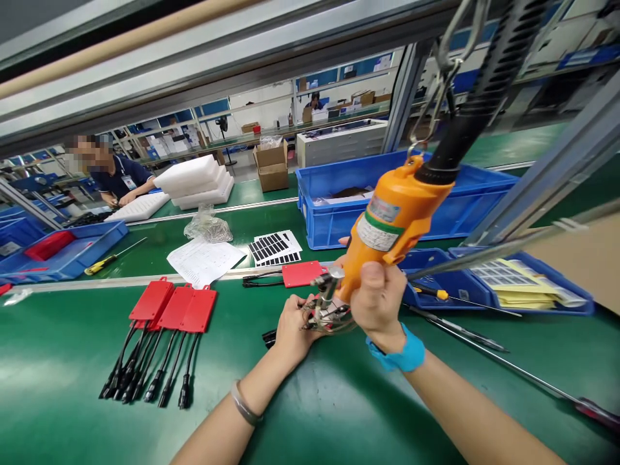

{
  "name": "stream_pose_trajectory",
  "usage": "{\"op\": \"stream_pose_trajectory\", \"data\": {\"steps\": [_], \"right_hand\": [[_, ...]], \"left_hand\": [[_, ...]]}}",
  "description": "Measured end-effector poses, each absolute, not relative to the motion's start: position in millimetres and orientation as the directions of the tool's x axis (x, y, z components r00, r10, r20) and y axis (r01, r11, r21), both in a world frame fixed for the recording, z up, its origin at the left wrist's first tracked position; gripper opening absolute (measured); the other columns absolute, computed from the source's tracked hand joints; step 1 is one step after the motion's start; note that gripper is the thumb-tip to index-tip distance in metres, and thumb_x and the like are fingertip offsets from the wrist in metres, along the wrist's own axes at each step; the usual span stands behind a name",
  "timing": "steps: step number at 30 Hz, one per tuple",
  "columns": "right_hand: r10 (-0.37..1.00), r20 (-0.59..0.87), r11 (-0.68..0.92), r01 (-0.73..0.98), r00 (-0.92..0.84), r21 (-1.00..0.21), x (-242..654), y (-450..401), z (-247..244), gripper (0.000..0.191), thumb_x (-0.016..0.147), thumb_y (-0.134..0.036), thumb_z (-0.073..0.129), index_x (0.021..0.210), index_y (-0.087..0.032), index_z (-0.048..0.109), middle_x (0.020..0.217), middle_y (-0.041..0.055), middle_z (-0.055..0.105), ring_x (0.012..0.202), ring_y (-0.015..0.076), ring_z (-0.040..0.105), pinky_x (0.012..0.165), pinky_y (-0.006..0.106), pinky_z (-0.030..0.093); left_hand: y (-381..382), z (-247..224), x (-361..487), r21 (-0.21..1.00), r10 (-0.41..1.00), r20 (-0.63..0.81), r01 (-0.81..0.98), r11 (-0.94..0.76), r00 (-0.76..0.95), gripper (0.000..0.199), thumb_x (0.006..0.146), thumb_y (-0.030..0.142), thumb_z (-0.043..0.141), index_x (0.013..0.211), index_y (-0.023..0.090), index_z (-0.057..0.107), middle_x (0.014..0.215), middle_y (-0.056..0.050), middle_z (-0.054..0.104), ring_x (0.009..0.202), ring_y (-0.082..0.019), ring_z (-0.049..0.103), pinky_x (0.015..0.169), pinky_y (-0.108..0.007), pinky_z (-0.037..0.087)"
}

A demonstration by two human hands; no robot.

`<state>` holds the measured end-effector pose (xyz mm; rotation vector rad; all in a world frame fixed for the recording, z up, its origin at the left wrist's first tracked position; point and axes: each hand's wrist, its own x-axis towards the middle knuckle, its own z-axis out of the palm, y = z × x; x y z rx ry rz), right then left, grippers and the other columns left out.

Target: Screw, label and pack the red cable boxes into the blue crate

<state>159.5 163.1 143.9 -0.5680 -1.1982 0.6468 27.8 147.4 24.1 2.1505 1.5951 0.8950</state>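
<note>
My right hand (380, 297) is wrapped around the body of an orange electric screwdriver (387, 219), which hangs tilted from a metal hook and points down to the left. Close by its tip, my left hand (295, 329) has its fingers closed low over the bench. What they grip is mostly hidden behind the hand and the screwdriver's metal end; a bit of red shows there. Black connectors (269, 338) stick out to the left of that hand. Just beyond lies a flat red box (303, 274) with black cables.
Several red boxes (188, 309) with black cables lie at left. Behind are printed labels (276, 248), a paper sheet (203, 259) and a large blue bin (329, 226). Blue trays (576, 302) and a long screwdriver (523, 371) lie right. A co-worker (119, 177) sits far left.
</note>
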Motion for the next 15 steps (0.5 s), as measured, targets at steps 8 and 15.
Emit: {"op": "stream_pose_trajectory", "data": {"steps": [8, 15], "right_hand": [[0.555, 0.731, 0.802, -0.019, 0.397, -0.598, 215.5, 214.0, 215.8, 0.044, 0.09, -0.052, 0.046, 0.104, -0.018, 0.07, 0.083, 0.0073, 0.061, 0.063, 0.0151, 0.058, 0.049, 0.028, 0.043], [0.697, 0.706, 0.668, 0.243, 0.126, -0.703, 246.5, 223.9, 216.6, 0.027, 0.089, -0.037, 0.059, 0.113, -0.026, 0.066, 0.113, 0.0064, 0.063, 0.099, 0.0196, 0.058, 0.083, 0.041, 0.042]], "left_hand": [[154.9, 36.4, 19.7, 0.711, 0.992, 0.094, 0.691, -0.129, 0.088, 0.054, 0.077, 0.031, 0.071, 0.125, 0.011, 0.056, 0.092, -0.007, 0.062, 0.077, -0.019, 0.059, 0.075, -0.034, 0.05], [140.9, 64.4, 0.4, 0.771, 0.993, 0.094, 0.626, -0.115, 0.067, 0.015, 0.072, 0.016, 0.068, 0.086, 0.019, 0.068, 0.073, 0.003, 0.063, 0.063, -0.011, 0.056, 0.06, -0.022, 0.045]]}}
